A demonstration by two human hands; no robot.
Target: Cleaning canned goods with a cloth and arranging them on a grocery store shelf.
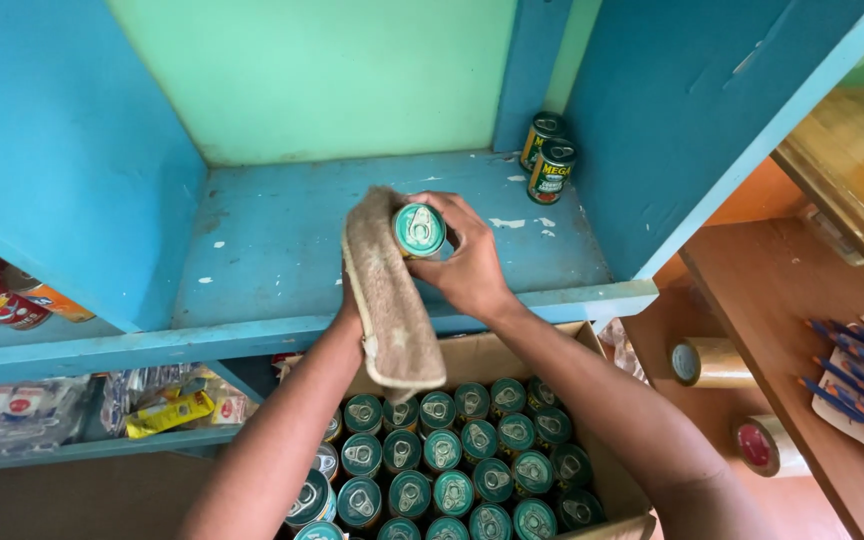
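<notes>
Centrally, one green-lidded can is held above the blue shelf. Right hand fingers curl closed around the can's side. Left hand is mostly hidden under a beige cloth pressed against the can; its finger state cannot be determined. Below the can, a cardboard box holds matching cans.

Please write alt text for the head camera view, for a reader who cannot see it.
The right hand holds a green-topped can over a blue shelf, while the left hand presses a beige cloth against it. Below, a cardboard box holds many similar cans.
</notes>
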